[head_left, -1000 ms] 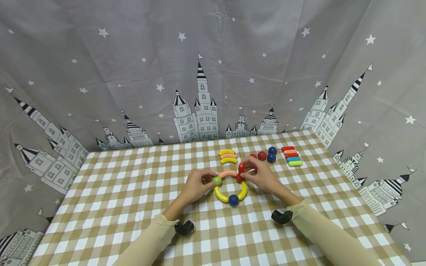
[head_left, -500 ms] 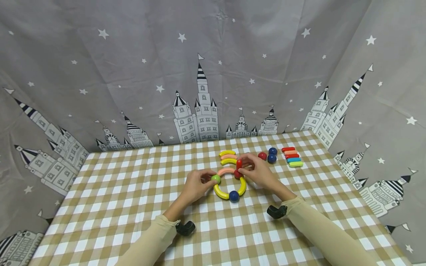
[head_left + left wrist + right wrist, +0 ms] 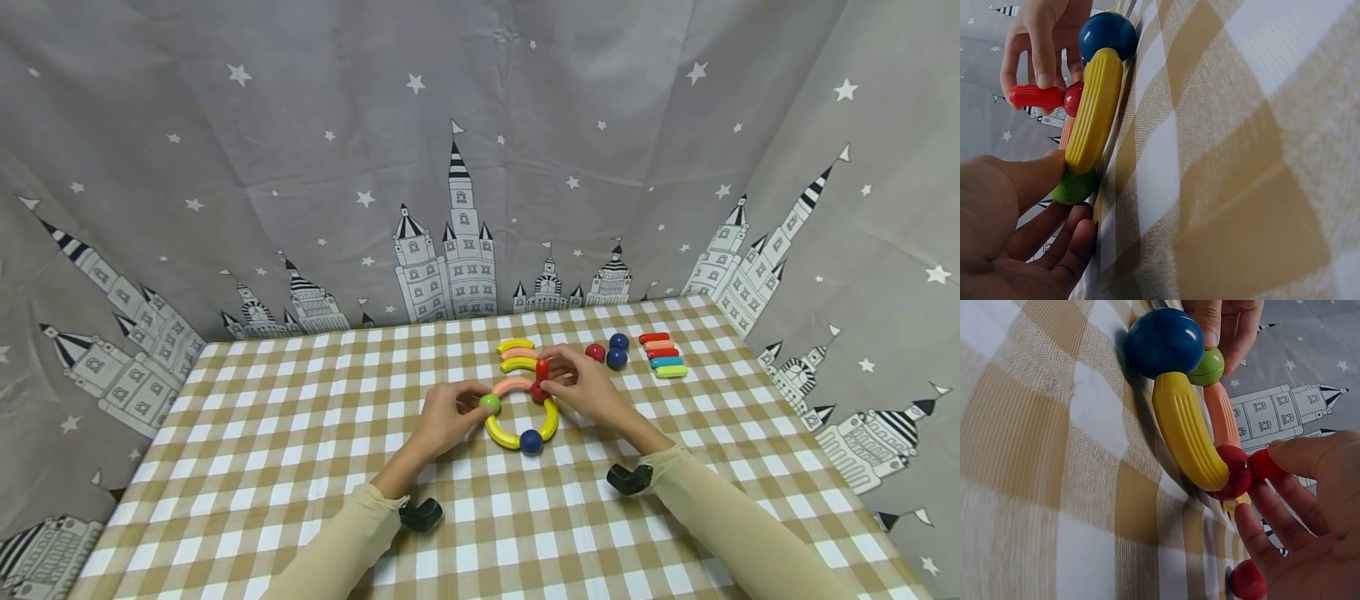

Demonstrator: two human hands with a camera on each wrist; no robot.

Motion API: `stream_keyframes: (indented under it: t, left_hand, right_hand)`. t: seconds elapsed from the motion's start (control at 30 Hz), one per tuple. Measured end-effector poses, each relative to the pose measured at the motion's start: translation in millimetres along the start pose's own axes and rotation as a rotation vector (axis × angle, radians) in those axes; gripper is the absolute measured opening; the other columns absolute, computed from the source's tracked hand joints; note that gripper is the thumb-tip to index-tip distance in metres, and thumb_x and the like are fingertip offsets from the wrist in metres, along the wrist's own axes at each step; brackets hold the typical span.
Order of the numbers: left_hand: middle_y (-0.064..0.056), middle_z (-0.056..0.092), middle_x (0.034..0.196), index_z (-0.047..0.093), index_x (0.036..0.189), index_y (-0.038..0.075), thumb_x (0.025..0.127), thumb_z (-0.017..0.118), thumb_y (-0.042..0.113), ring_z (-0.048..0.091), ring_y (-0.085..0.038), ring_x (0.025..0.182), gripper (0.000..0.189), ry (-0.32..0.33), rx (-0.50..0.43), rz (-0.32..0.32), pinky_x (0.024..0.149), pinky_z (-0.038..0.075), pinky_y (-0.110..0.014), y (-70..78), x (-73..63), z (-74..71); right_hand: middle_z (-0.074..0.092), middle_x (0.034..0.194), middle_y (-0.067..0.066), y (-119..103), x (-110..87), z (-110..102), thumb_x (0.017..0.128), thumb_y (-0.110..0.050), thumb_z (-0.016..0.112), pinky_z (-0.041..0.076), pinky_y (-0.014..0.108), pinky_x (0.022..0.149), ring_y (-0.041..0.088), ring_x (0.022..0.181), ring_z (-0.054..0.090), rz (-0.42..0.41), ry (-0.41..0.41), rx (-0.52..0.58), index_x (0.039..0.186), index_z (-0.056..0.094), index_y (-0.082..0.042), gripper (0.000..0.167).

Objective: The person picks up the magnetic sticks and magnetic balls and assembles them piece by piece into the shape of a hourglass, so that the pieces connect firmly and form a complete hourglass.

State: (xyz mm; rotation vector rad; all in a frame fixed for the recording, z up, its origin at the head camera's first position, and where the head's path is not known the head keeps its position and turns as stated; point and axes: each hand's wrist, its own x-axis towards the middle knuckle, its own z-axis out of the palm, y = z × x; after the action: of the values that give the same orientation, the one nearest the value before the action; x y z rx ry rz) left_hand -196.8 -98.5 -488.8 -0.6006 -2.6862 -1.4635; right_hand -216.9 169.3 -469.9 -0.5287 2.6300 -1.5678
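A ring of curved rods and balls lies on the checked tablecloth. Its green ball (image 3: 490,404) is pinched between thumb and fingers of my left hand (image 3: 446,417). Across the ring, my right hand (image 3: 590,390) pinches a short red rod (image 3: 1036,97), which stands upright on the red ball (image 3: 1235,470). A peach curved rod (image 3: 1222,415) spans the far side between green and red balls. Two yellow curved rods, one here (image 3: 1094,112) and the other here as a yellow curved rod (image 3: 1188,428), meet at the blue ball (image 3: 531,442) on the near side.
Behind the ring lie yellow and peach curved rods (image 3: 517,344), partly overlapped by my right hand. Further right are a red ball (image 3: 595,353), two blue balls (image 3: 617,358) and a row of short coloured rods (image 3: 665,362). A grey castle-print curtain (image 3: 330,167) hangs behind the table.
Over the first half second, my right hand shifts slightly left and away with the red rod, and the ring moves slightly away too. Since then the hands and ring look nearly still.
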Motion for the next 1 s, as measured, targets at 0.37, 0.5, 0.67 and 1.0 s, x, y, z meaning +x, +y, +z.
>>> stream_keyframes:
  t: [0.37,0.5,0.67,1.0]
  left_hand:
    - [-0.002,0.075,0.094,0.077,0.109,0.008,0.088,0.082,0.010,0.067,-0.015,0.082,0.022,-0.009,0.009,-0.025,0.071,0.056,-0.026,-0.9,1.2,2.1]
    - [-0.002,0.075,0.094,0.077,0.109,0.008,0.088,0.082,0.010,0.067,-0.014,0.082,0.022,-0.006,0.010,-0.033,0.072,0.055,-0.026,-0.8,0.8,1.5]
    - [-0.002,0.076,0.095,0.077,0.109,0.008,0.088,0.082,0.010,0.067,-0.013,0.081,0.022,0.002,0.007,-0.017,0.071,0.056,-0.025,-2.5,0.1,1.4]
    - [-0.002,0.075,0.093,0.077,0.109,0.008,0.087,0.083,0.010,0.067,-0.013,0.080,0.023,0.008,0.010,-0.009,0.071,0.056,-0.025,-1.8,-0.4,1.8]
  right_hand:
    - [0.070,0.120,0.013,10,-25.2,-39,0.093,-0.005,0.076,0.057,0.047,0.089,0.029,0.104,0.070,-0.029,-0.001,-0.126,0.137,0.060,-0.007,0.047]
    - [0.070,0.120,0.016,17,-38.4,-61,0.092,-0.004,0.077,0.058,0.048,0.086,0.032,0.104,0.070,-0.052,0.029,-0.187,0.135,0.060,-0.005,0.047]
    - [0.070,0.118,0.019,28,-55.1,-87,0.090,-0.002,0.078,0.059,0.047,0.081,0.036,0.102,0.070,-0.077,0.087,-0.249,0.133,0.061,-0.001,0.047]
    - [0.070,0.119,0.020,48,-78.5,-122,0.088,0.003,0.078,0.060,0.044,0.078,0.041,0.100,0.070,-0.094,0.176,-0.350,0.135,0.061,-0.003,0.051]
